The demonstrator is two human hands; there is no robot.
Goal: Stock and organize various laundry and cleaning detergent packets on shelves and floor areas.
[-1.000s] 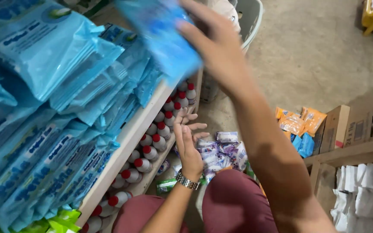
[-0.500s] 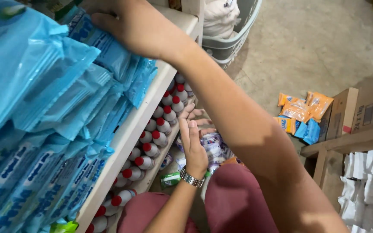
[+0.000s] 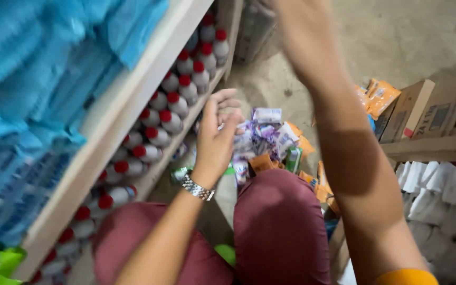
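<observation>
Pale wooden shelf [image 3: 133, 100] carries soft, crinkled blue plastic packs [image 3: 38, 68] above, with rows of small white bottles with red caps [image 3: 172, 108] beneath. Right forearm rises out of view; right hand unseen, grip impossible to tell. Left hand [image 3: 215, 140] (metal watch [image 3: 197, 187] at wrist) reaches low, fingers [image 3: 220, 103] loosely spread, holding nothing. Glossy sachets [image 3: 265, 134] lie in a floor heap just beyond the fingertips
</observation>
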